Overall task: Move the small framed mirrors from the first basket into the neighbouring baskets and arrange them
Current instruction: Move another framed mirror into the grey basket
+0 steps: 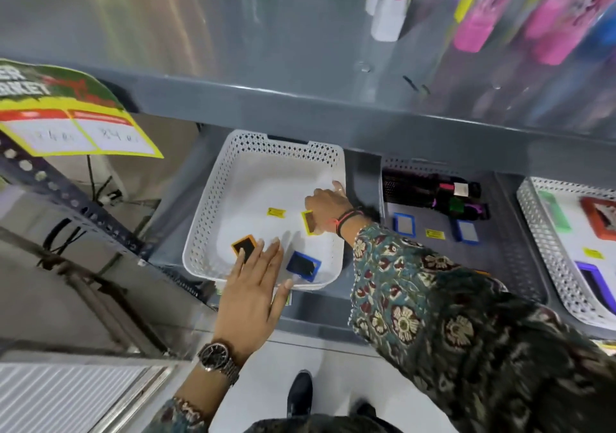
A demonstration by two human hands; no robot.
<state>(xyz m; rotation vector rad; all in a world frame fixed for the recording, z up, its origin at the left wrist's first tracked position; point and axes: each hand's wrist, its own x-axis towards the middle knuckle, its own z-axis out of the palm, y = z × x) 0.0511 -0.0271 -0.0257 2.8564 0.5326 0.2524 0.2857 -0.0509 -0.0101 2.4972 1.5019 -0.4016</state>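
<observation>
Grey metal shelf (300, 96) runs above both hands, and a white perforated basket (213, 206) sits under them. Right of the right hand (328, 207) a grey basket (520, 266) already holds two blue-framed mirrors (404, 223), and beyond it a second white basket (546, 249) carries larger frames. So the move looks well under way, with three mirrors left in the first basket. The left hand (253, 286) lies flat with fingers spread, fingertips touching an orange-framed mirror (244, 247); a blue-framed mirror (304, 265) lies just right of it, untouched. The right hand is curled down over a yellow-framed mirror (309, 221); whether it grips it I cannot tell. Small yellow stickers (276, 212) lie in the baskets, their print too small to read. Far left of the left hand, a price sign (66, 122) shows "MARKET".
</observation>
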